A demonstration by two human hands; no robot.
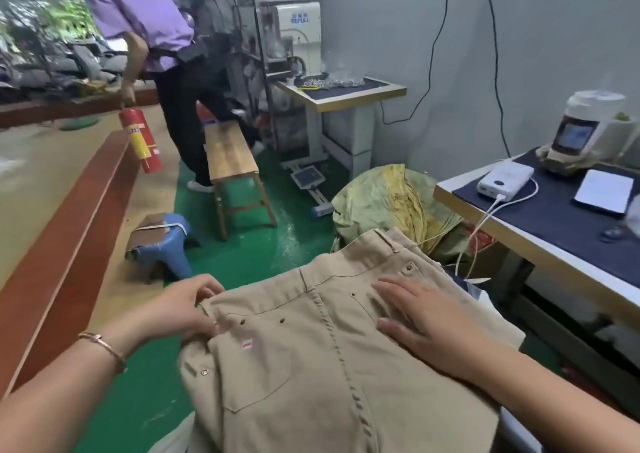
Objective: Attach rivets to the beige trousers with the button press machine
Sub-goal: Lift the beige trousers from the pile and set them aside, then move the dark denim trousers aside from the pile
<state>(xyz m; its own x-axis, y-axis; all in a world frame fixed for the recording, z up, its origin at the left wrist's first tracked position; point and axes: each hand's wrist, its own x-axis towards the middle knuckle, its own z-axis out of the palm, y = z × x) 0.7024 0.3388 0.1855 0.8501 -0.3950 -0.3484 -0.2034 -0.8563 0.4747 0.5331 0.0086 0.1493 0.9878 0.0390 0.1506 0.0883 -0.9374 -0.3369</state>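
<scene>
Your left hand [188, 309] pinches the waistband edge of the beige trousers [311, 359]. Your right hand [426, 324] lies flat on them, fingers spread, beside a rivet [409, 268].

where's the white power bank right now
In the head view the white power bank is on the right, lying on the dark-topped table with a white cable plugged in, beside the white notepad.

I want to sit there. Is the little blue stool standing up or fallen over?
Fallen over: the small blue plastic stool lies tilted on the green floor.
</scene>
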